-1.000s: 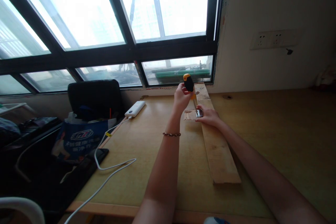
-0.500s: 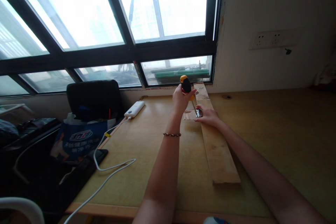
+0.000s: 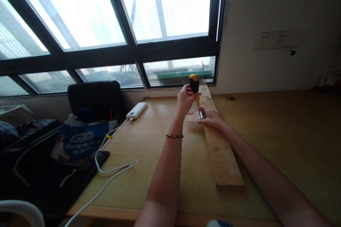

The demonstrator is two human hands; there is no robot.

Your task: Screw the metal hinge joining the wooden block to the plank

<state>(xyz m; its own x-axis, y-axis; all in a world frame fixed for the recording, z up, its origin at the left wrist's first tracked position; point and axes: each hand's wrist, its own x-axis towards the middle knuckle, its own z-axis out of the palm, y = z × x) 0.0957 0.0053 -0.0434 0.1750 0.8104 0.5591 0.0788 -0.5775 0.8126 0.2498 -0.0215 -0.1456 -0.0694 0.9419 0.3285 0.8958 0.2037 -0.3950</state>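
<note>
Yellowish table (image 3: 279, 142): wooden plank (image 3: 223, 156), white power bank (image 3: 136, 110), white cable (image 3: 106, 171).

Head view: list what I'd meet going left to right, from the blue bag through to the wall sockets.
Blue bag, white power bank, left hand holding the yellow-and-black screwdriver, right hand holding a small shiny piece, wall sockets.

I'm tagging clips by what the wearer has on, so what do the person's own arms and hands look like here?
The left hand and right hand are ungloved, and no sleeves show on either forearm. Around the left wrist is a thin, dark bracelet with lighter flecks and a twisted look. The right wrist shows no band.
</note>
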